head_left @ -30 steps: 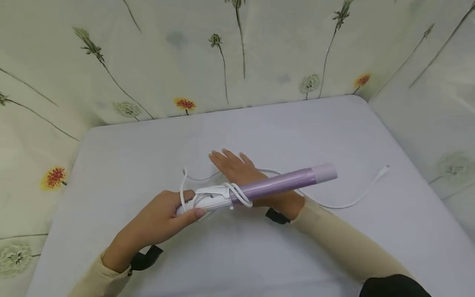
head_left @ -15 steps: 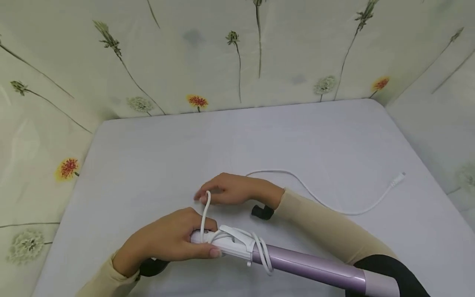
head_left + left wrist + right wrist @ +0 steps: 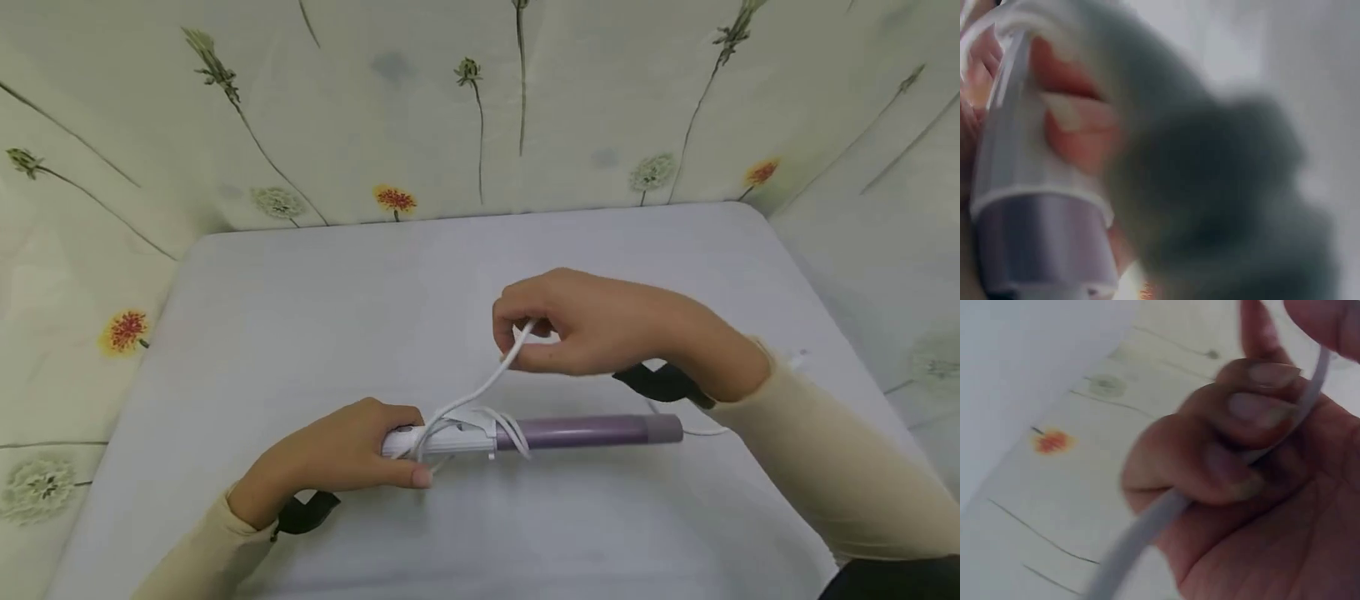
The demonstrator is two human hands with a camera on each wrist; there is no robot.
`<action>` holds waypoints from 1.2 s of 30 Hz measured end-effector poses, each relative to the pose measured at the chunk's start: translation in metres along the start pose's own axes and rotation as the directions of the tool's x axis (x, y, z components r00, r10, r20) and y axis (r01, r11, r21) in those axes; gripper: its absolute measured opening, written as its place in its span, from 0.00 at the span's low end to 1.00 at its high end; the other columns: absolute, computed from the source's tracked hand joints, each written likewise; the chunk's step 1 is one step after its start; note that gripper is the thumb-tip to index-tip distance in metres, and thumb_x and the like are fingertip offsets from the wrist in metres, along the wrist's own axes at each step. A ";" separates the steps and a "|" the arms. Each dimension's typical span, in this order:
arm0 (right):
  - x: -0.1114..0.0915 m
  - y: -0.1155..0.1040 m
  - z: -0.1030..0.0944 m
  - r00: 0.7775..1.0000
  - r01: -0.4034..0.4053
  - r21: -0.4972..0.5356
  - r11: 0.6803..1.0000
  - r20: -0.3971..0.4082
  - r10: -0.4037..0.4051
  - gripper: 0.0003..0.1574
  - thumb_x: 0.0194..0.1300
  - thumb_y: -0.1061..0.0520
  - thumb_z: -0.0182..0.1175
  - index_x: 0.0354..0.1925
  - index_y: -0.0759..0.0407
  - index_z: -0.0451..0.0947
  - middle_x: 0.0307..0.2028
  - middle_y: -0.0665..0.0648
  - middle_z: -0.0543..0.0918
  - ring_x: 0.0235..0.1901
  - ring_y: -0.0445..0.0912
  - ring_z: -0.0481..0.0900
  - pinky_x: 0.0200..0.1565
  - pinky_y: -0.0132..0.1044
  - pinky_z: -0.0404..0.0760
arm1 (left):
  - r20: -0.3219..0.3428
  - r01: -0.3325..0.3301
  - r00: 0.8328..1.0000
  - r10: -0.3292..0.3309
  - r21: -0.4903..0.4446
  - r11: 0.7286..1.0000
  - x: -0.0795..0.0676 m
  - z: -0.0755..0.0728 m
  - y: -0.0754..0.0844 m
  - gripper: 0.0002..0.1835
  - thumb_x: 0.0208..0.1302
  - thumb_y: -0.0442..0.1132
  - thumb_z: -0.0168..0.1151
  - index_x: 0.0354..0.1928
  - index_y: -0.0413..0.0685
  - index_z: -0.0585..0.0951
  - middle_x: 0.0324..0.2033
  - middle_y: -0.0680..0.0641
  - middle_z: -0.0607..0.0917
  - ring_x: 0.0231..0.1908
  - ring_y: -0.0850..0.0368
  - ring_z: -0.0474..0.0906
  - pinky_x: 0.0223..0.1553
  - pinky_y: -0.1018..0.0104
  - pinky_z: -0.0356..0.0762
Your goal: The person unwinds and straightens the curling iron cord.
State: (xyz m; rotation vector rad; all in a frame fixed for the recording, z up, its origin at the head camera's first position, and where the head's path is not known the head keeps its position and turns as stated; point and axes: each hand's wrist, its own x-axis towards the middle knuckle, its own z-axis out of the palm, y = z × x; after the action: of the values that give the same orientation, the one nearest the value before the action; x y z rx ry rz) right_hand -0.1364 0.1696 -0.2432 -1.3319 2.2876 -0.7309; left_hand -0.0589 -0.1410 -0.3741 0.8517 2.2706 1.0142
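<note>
My left hand (image 3: 330, 450) grips the white handle of a curling iron (image 3: 585, 432), whose purple barrel points right over the table. In the left wrist view, fingertips (image 3: 1085, 134) curl against the ribbed handle; a dark blurred shape covers much of that view. The white power cord (image 3: 480, 390) loops around the iron near its clamp, then rises to my right hand (image 3: 600, 321). That hand holds the cord above and behind the barrel. Seen from the right wrist, the fingers (image 3: 1172, 456) are curled around the cord, which passes across the palm.
A white-covered table (image 3: 315, 317) lies beneath both hands. Behind it hangs a pale flower-print backdrop (image 3: 420, 125). Part of the cord lies on the table at the right, with its end mostly hidden behind the right forearm.
The right hand, earlier behind the iron and then beside the left hand, has moved right and up, drawing the cord with it. The barrel has swung from tilting toward me to nearly level across the view.
</note>
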 end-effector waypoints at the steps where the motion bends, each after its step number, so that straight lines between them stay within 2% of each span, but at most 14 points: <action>1: -0.008 -0.010 0.001 1.000 -0.010 -0.077 0.997 -0.001 0.010 0.09 0.68 0.60 0.63 0.38 0.43 0.78 0.33 0.41 0.76 0.32 0.38 0.73 0.37 0.37 0.76 | -0.016 -0.007 1.000 0.007 -0.016 1.000 0.001 -0.001 -0.003 0.15 0.73 0.60 0.64 0.38 0.60 0.79 0.25 0.61 0.78 0.25 0.65 0.73 0.27 0.68 0.71; 4: -0.032 -0.038 0.017 0.999 -0.049 -0.292 0.955 -0.028 0.043 0.08 0.68 0.51 0.68 0.38 0.43 0.77 0.33 0.40 0.72 0.32 0.37 0.70 0.35 0.36 0.74 | -0.080 -0.022 0.997 0.016 -0.068 0.997 0.004 -0.006 -0.007 0.14 0.81 0.52 0.55 0.37 0.55 0.78 0.25 0.58 0.76 0.24 0.62 0.70 0.26 0.66 0.69; 7: -0.050 -0.053 0.045 0.997 -0.073 -0.413 0.908 -0.060 0.053 0.18 0.70 0.35 0.66 0.34 0.43 0.74 0.29 0.39 0.68 0.28 0.36 0.67 0.30 0.35 0.71 | -0.168 0.026 0.985 -0.037 -0.071 0.997 0.009 -0.010 -0.007 0.16 0.81 0.54 0.54 0.36 0.53 0.78 0.24 0.57 0.73 0.24 0.60 0.68 0.26 0.66 0.66; 10: -0.059 -0.050 0.076 0.997 -0.065 -0.421 0.905 -0.061 0.043 0.25 0.73 0.32 0.62 0.26 0.42 0.70 0.22 0.38 0.63 0.22 0.35 0.61 0.29 0.35 0.70 | -0.236 0.076 0.967 -0.091 -0.072 0.995 0.010 -0.013 -0.004 0.15 0.77 0.56 0.60 0.39 0.55 0.78 0.24 0.56 0.71 0.26 0.58 0.69 0.27 0.66 0.66; 15: -0.065 -0.021 0.117 0.989 -0.137 -0.320 0.937 0.008 0.148 0.28 0.70 0.35 0.65 0.21 0.41 0.66 0.16 0.36 0.61 0.17 0.34 0.58 0.25 0.33 0.65 | -0.292 0.010 0.955 -0.044 -0.119 0.993 0.006 -0.017 0.000 0.13 0.81 0.50 0.56 0.41 0.50 0.80 0.23 0.55 0.74 0.26 0.57 0.71 0.27 0.65 0.68; 19: -0.059 0.015 0.135 0.965 -0.242 -0.312 0.919 0.018 0.260 0.26 0.69 0.38 0.68 0.21 0.44 0.69 0.15 0.40 0.66 0.17 0.37 0.63 0.23 0.35 0.66 | -0.298 -0.031 0.954 -0.025 -0.181 0.983 0.001 -0.019 0.002 0.14 0.83 0.47 0.53 0.47 0.45 0.82 0.24 0.53 0.76 0.24 0.57 0.73 0.24 0.66 0.70; 21: -0.055 0.037 0.137 0.943 -0.318 -0.329 0.889 -0.007 0.334 0.22 0.72 0.46 0.66 0.22 0.46 0.72 0.17 0.42 0.69 0.19 0.39 0.66 0.25 0.38 0.70 | -0.293 -0.048 0.956 -0.015 -0.207 0.977 -0.002 -0.018 0.003 0.14 0.83 0.45 0.52 0.49 0.44 0.83 0.24 0.52 0.76 0.23 0.57 0.72 0.23 0.66 0.71; 23: -0.051 0.060 0.131 0.902 -0.424 -0.310 0.851 -0.065 0.426 0.18 0.74 0.51 0.63 0.25 0.49 0.74 0.19 0.46 0.71 0.21 0.41 0.68 0.25 0.40 0.71 | -0.283 -0.077 0.959 0.014 -0.212 0.974 -0.003 -0.018 0.004 0.12 0.83 0.43 0.52 0.47 0.44 0.83 0.23 0.52 0.76 0.22 0.58 0.72 0.22 0.66 0.71; 24: -0.050 0.071 0.127 0.886 -0.462 -0.284 0.840 -0.106 0.451 0.18 0.75 0.53 0.62 0.26 0.50 0.73 0.19 0.47 0.71 0.21 0.42 0.68 0.25 0.40 0.70 | -0.277 -0.095 0.960 0.034 -0.210 0.973 -0.003 -0.018 0.004 0.12 0.83 0.43 0.53 0.45 0.45 0.83 0.22 0.53 0.76 0.22 0.59 0.71 0.21 0.66 0.70; 25: -0.050 0.082 0.124 0.880 -0.474 -0.242 0.847 -0.156 0.448 0.15 0.76 0.54 0.61 0.29 0.52 0.74 0.20 0.47 0.71 0.21 0.42 0.68 0.26 0.40 0.70 | -0.265 -0.106 0.963 0.048 -0.210 0.972 -0.004 -0.017 0.004 0.11 0.82 0.42 0.53 0.45 0.46 0.83 0.22 0.54 0.76 0.22 0.60 0.71 0.21 0.66 0.70; 27: -0.049 0.101 0.119 0.870 -0.454 -0.138 0.880 -0.282 0.405 0.13 0.77 0.58 0.59 0.31 0.52 0.75 0.20 0.46 0.71 0.21 0.41 0.67 0.25 0.37 0.69 | -0.242 -0.127 0.967 0.074 -0.210 0.969 -0.005 -0.013 0.002 0.09 0.82 0.42 0.55 0.45 0.48 0.83 0.23 0.55 0.76 0.23 0.60 0.71 0.22 0.66 0.71; 30: -0.050 0.113 0.116 0.839 -0.353 0.035 0.935 -0.431 0.333 0.07 0.78 0.61 0.58 0.37 0.54 0.76 0.21 0.44 0.73 0.20 0.39 0.69 0.24 0.34 0.69 | -0.203 -0.122 0.976 0.081 -0.200 0.972 -0.006 -0.006 -0.001 0.07 0.80 0.42 0.57 0.47 0.51 0.83 0.25 0.56 0.78 0.25 0.62 0.73 0.23 0.67 0.72; 33: -0.053 0.109 0.106 0.777 -0.283 0.162 0.945 -0.539 0.325 0.05 0.80 0.60 0.56 0.41 0.58 0.74 0.21 0.46 0.75 0.19 0.40 0.71 0.20 0.33 0.68 | -0.185 -0.103 0.980 0.071 -0.172 0.980 -0.007 -0.003 -0.003 0.05 0.80 0.42 0.58 0.47 0.52 0.83 0.26 0.57 0.79 0.25 0.62 0.74 0.24 0.67 0.73; 36: -0.059 0.098 0.081 0.711 -0.209 0.210 0.955 -0.637 0.296 0.05 0.81 0.59 0.55 0.45 0.60 0.73 0.23 0.50 0.76 0.17 0.43 0.71 0.18 0.34 0.69 | -0.202 -0.089 0.978 0.060 -0.138 0.986 -0.005 -0.007 -0.001 0.06 0.80 0.43 0.58 0.45 0.52 0.82 0.25 0.57 0.78 0.26 0.62 0.74 0.24 0.67 0.72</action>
State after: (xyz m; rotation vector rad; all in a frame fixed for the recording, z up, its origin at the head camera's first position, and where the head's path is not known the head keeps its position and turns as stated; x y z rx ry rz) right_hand -0.1286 0.2424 -0.3627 -0.7196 2.8201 -1.3971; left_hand -0.0605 -0.1481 -0.3697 0.8103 2.3043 1.3351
